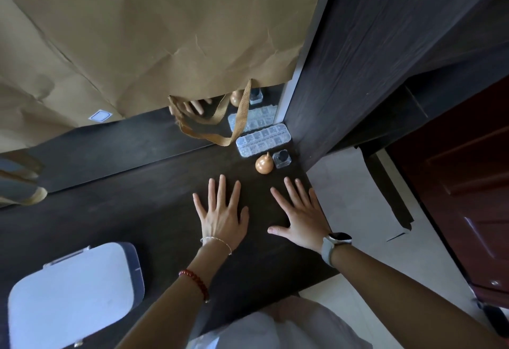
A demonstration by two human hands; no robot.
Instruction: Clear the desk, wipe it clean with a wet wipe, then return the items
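My left hand (221,212) and my right hand (300,215) lie flat on the dark desk (124,211), palms down, fingers spread, holding nothing. Just beyond my fingertips stand a wooden pear-shaped ornament (264,164) and a small glass bottle with a black cap (282,158). Behind them a clear plastic compartment box (263,139) lies against the mirror in the desk's far right corner. No wet wipe is visible.
A mirror (124,142) runs along the desk's back edge, draped with brown paper (137,31) and a hanging bag strap (242,111). A white lidded box (74,293) sits at the near left. A dark wooden side panel (358,59) bounds the right; tiled floor lies beyond.
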